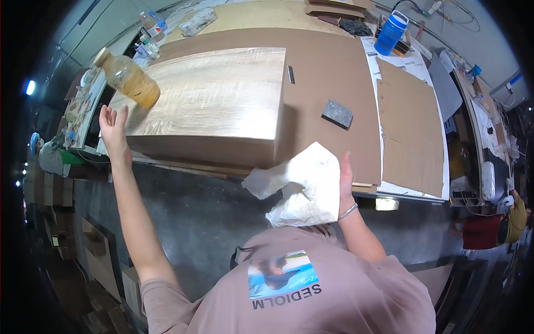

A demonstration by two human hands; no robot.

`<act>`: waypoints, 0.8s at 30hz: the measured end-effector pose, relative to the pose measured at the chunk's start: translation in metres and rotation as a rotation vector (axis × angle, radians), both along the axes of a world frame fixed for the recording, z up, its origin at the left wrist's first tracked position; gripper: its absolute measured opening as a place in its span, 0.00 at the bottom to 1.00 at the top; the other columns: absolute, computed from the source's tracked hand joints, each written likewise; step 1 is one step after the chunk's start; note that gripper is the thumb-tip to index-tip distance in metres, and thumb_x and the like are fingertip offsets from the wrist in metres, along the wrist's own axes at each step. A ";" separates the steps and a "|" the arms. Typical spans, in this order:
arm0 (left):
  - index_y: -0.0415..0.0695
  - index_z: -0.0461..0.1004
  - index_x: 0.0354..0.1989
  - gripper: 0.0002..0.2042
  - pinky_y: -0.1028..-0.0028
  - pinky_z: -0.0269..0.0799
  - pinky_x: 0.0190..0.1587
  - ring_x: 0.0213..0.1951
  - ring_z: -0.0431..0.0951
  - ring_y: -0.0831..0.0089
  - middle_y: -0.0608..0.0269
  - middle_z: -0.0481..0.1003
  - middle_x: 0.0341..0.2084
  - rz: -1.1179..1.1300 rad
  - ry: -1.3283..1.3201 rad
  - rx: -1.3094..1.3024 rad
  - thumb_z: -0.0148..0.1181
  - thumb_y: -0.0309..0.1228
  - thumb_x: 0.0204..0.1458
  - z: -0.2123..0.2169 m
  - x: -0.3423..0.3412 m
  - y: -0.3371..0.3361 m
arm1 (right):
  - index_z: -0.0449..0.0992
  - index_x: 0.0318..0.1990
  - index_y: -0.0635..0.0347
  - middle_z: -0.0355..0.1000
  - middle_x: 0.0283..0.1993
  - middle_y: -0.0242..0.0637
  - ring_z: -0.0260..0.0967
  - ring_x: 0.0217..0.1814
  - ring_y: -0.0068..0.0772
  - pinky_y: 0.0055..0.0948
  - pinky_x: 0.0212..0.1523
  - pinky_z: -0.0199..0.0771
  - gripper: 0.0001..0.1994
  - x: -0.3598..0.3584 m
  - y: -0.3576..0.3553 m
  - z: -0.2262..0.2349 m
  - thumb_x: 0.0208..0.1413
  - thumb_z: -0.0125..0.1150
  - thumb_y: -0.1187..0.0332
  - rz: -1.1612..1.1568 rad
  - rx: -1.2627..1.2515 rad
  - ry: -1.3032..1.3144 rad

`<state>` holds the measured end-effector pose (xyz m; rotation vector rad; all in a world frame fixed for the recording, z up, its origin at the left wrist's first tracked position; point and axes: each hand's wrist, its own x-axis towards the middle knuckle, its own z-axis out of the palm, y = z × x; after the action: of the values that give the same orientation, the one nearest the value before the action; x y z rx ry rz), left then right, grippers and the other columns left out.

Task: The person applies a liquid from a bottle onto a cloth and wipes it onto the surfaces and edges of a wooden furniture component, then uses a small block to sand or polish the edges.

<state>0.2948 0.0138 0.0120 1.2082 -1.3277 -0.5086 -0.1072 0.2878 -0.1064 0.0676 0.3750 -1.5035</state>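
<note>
My left hand reaches to the near left corner of a box-shaped piece with a pale wood-grain top. Its fingers are apart and hold nothing. Just beyond them, a clear bottle with amber liquid in its lower part stands on that top; a small gap seems to separate it from the hand. At the table's front edge, my right hand has a crumpled white cloth hanging from it. The cloth hides most of its fingers. A bracelet circles that wrist.
Brown board covers the worktable. On it lie a speckled grey block and a small dark strip. A blue water bottle stands far right, beyond a cardboard sheet. Another person is at the right edge.
</note>
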 end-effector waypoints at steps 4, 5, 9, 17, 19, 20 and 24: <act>0.37 0.61 0.61 0.31 0.70 0.61 0.59 0.58 0.67 0.68 0.56 0.69 0.55 -0.168 0.168 -0.015 0.68 0.30 0.50 0.001 -0.013 -0.058 | 0.64 0.59 0.65 0.70 0.55 0.50 0.72 0.53 0.50 0.49 0.55 0.74 0.23 -0.035 -0.026 -0.023 0.60 0.47 0.61 0.195 0.151 0.048; 0.39 0.63 0.58 0.28 0.70 0.63 0.57 0.55 0.69 0.69 0.59 0.71 0.51 -0.176 0.180 -0.015 0.68 0.29 0.50 0.002 -0.020 -0.065 | 0.65 0.58 0.66 0.71 0.54 0.50 0.73 0.52 0.49 0.48 0.54 0.74 0.22 -0.038 -0.035 -0.022 0.59 0.49 0.64 0.295 0.194 0.059; 0.42 0.67 0.55 0.25 0.68 0.67 0.54 0.51 0.72 0.70 0.62 0.72 0.49 -0.139 0.228 -0.003 0.68 0.25 0.48 0.008 -0.044 -0.060 | 0.66 0.56 0.69 0.72 0.52 0.49 0.74 0.52 0.47 0.44 0.54 0.75 0.20 -0.059 -0.058 -0.035 0.57 0.48 0.71 0.414 0.212 0.091; 0.39 0.57 0.64 0.44 0.55 0.67 0.60 0.58 0.68 0.54 0.45 0.63 0.58 -0.857 0.299 0.164 0.69 0.53 0.44 0.035 -0.195 0.168 | 0.69 0.55 0.68 0.71 0.53 0.40 0.70 0.54 0.33 0.33 0.56 0.70 0.17 -0.113 -0.100 -0.001 0.63 0.48 0.67 0.323 0.030 0.339; 0.39 0.58 0.63 0.59 0.58 0.73 0.53 0.52 0.73 0.58 0.52 0.69 0.51 -0.647 0.201 0.572 0.81 0.54 0.19 0.016 -0.229 0.201 | 0.67 0.58 0.67 0.70 0.55 0.39 0.69 0.56 0.32 0.33 0.58 0.68 0.19 -0.120 -0.104 -0.010 0.65 0.48 0.63 0.302 0.015 0.394; 0.34 0.58 0.62 0.55 0.61 0.65 0.59 0.56 0.71 0.63 0.53 0.68 0.55 -0.802 0.042 0.747 0.82 0.42 0.22 0.009 -0.232 0.201 | 0.67 0.58 0.67 0.70 0.55 0.39 0.69 0.56 0.32 0.33 0.58 0.68 0.19 -0.122 -0.106 -0.012 0.65 0.48 0.63 0.310 0.020 0.386; 0.35 0.59 0.62 0.46 0.67 0.65 0.58 0.56 0.71 0.66 0.52 0.71 0.53 -0.658 0.033 0.892 0.77 0.35 0.32 -0.024 -0.286 0.193 | 0.64 0.61 0.66 0.69 0.58 0.39 0.68 0.58 0.32 0.33 0.59 0.67 0.23 -0.129 -0.106 -0.021 0.67 0.45 0.56 0.415 0.013 0.164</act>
<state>0.0089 0.2071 -0.0117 1.4117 -1.5061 -1.7156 -0.2366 0.1820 -0.1279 -0.1181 0.4977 -1.0988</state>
